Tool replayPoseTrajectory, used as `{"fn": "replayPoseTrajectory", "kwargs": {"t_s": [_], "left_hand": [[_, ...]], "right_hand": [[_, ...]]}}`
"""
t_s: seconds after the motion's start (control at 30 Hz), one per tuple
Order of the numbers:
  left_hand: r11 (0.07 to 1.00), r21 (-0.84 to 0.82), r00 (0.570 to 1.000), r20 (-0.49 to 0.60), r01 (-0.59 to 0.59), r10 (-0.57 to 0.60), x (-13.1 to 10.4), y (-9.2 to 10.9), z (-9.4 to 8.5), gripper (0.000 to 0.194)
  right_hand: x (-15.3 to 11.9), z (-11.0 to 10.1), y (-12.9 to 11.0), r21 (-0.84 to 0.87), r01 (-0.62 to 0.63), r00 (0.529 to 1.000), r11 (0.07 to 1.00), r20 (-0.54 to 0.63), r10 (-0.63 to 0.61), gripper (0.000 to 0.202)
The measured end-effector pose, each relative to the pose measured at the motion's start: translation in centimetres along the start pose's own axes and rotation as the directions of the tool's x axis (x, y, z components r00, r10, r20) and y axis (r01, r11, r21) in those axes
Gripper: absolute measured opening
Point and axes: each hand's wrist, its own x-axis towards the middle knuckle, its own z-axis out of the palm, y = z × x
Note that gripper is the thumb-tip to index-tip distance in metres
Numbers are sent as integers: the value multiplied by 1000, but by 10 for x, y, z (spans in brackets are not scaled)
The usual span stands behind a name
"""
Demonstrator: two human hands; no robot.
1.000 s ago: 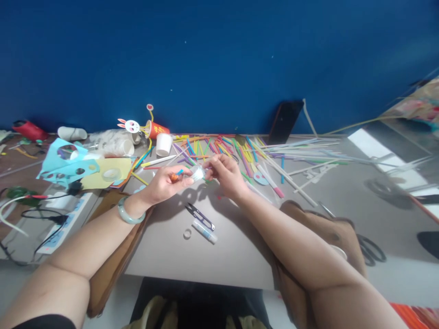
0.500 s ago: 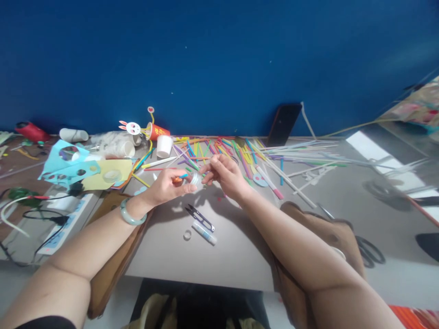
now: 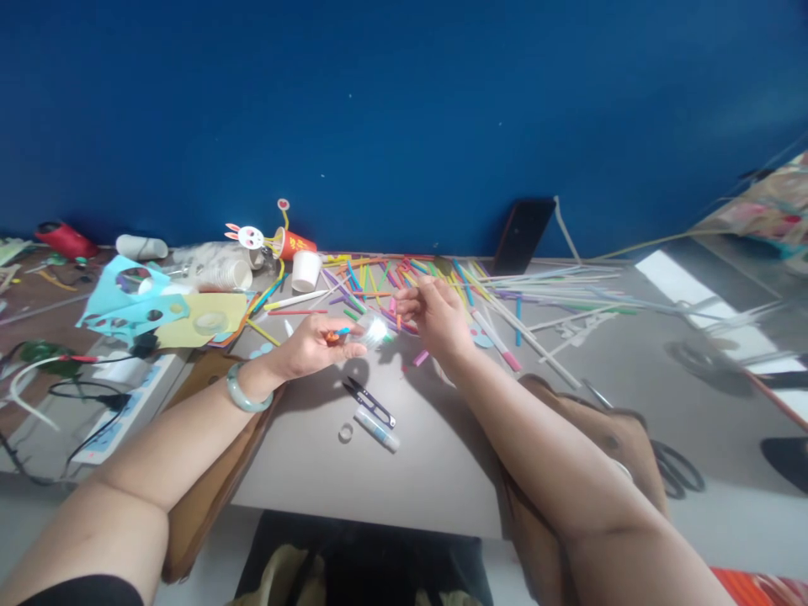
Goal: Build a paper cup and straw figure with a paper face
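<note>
My left hand [image 3: 309,347] is closed around a clear, shiny roll [image 3: 375,332] that looks like tape. The same fingers also pinch a small orange and blue piece [image 3: 337,335]. My right hand [image 3: 437,318] is a short way to the right of the roll, above the coloured sticks, its fingers curled together; what they hold, if anything, cannot be made out. Below the hands, thread snips [image 3: 371,402] lie on the table beside a glue stick [image 3: 377,429] and a small clear ring [image 3: 345,433].
Coloured sticks are scattered along the back below the blue wall [image 3: 404,126]. A dark phone [image 3: 523,236] leans there. White cup [image 3: 306,271], orange cup [image 3: 294,244] with a rabbit face, and blue cut-out sheet [image 3: 126,307] are left. Black-handled scissors [image 3: 678,471] lie right.
My right hand has moved right, away from the roll, so a gap now shows between the hands. My left hand keeps its grip, and the roll now faces the camera more.
</note>
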Motion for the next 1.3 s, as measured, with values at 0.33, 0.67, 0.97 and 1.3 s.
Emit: {"fn": "replayPoseTrajectory", "kwargs": {"t_s": [0.33, 0.67, 0.97, 1.3], "left_hand": [[948, -210, 971, 25, 239, -239, 6, -4, -2, 42], [939, -263, 961, -106, 222, -257, 10, -3, 4, 31], [970, -226, 976, -174, 90, -131, 12, 1, 5, 28], [974, -215, 972, -203, 77, -122, 15, 6, 10, 19]], "right_hand": [[-11, 6, -7, -97, 104, 991, 990, 97, -95, 50], [-20, 12, -6, -380, 253, 962, 890, 197, -189, 41], [-20, 16, -8, -339, 331, 907, 880, 371, -198, 36], [-25, 19, -11, -317, 271, 903, 909, 410, -126, 33]]}}
